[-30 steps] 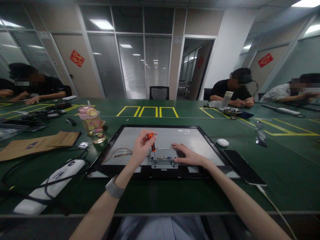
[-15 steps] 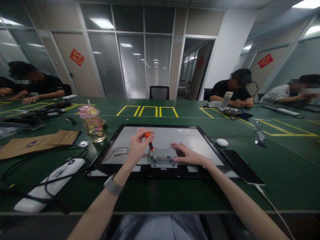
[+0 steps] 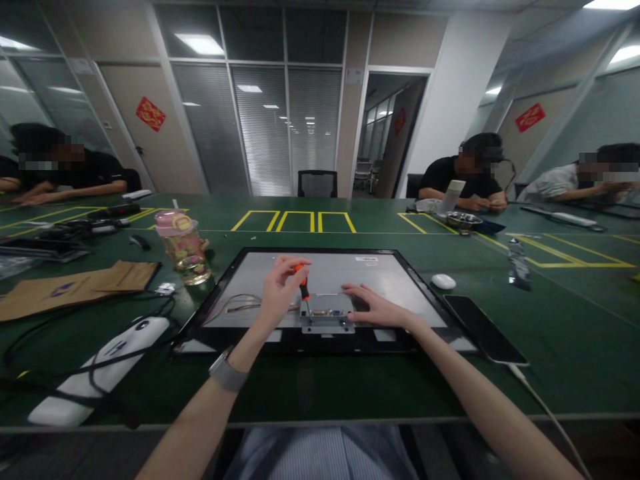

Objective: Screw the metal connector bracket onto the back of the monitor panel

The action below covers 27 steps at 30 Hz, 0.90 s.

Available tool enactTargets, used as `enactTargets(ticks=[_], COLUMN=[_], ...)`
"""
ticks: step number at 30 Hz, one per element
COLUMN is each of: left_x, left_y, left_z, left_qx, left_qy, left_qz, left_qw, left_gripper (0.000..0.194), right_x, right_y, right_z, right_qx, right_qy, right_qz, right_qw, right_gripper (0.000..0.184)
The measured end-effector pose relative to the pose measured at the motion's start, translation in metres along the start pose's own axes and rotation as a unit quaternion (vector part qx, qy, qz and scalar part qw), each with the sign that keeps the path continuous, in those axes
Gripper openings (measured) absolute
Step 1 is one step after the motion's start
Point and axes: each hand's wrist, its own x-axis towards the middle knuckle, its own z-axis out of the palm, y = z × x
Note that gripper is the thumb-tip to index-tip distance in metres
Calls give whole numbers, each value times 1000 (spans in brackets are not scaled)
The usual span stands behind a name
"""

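Note:
My left hand (image 3: 281, 287) grips the orange and black handle of a screwdriver (image 3: 304, 287) between its fingers. The screwdriver's tip points down at the left end of a metal bracket (image 3: 327, 329) with ports on it. That bracket sits on the grey back of a flat display panel (image 3: 400, 287) with a black frame, lying on the table. My right hand (image 3: 375, 307) rests with fingers spread at the bracket's right end, its thumb touching there. Thin wires (image 3: 240, 301) run over the panel left of the bracket. Whether the tip sits in a screw is too small to tell.
Right of the panel lie a phone (image 3: 483, 330) with a cable and a white case (image 3: 443, 282). On the left are a drink cup (image 3: 183, 247), a brown paper bag (image 3: 75, 287) and a white device (image 3: 107, 367) wrapped in black cable. Several people sit across the table.
The screwdriver's handle has shifted slightly to the right and stands a little more upright in my left hand. My right hand stays by the bracket. The view has moved a little.

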Motion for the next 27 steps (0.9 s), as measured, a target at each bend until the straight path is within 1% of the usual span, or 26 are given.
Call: enactTargets(ticks=[4, 6, 7, 10, 12, 14, 16, 19, 21, 23, 25, 27], left_x=[-1, -1, -1, 0, 0, -1, -2, -2, -2, -2, -2, -3], left_y=[0, 0, 0, -1, -1, -1, 0, 2, 2, 2, 3, 4], left_z=[-1, 0, 1, 3, 3, 3, 3, 3, 4, 5, 5, 5], left_qx=[-57, -52, -39, 3, 19, 19, 3, -12, 0, 17, 24, 13], left_qy=[-36, -44, -37, 9, 28, 26, 11, -16, -5, 21, 33, 23], left_qz=[-27, -42, -43, -27, -19, -12, -10, -13, -3, 11, 16, 18], left_qw=[997, 997, 998, 1000, 999, 999, 1000, 1000, 1000, 1000, 999, 999], left_gripper=[31, 31, 29, 19, 17, 21, 28, 26, 18, 12, 12, 19], right_x=[-1, -1, -1, 0, 0, 0, 0, 0, 0, 0, 0, 0], right_y=[-3, -4, -4, -3, -2, -1, 0, 1, 1, 2, 1, 0], right_z=[-2, -2, -2, -1, -1, 0, 0, 0, 0, 1, 1, 0], right_qx=[2, 4, 4, -3, -9, -13, -15, -12, -8, -6, -6, -6], right_qy=[-6, -7, -7, -6, -5, -4, -3, -3, -2, 0, 0, -1], right_qz=[8, 15, 17, 8, 0, -3, -5, -8, -7, -5, -2, 2], right_qw=[1000, 1000, 1000, 1000, 1000, 1000, 1000, 1000, 1000, 1000, 1000, 1000], right_gripper=[73, 73, 73, 74, 76, 76, 75, 75, 75, 76, 77, 77])
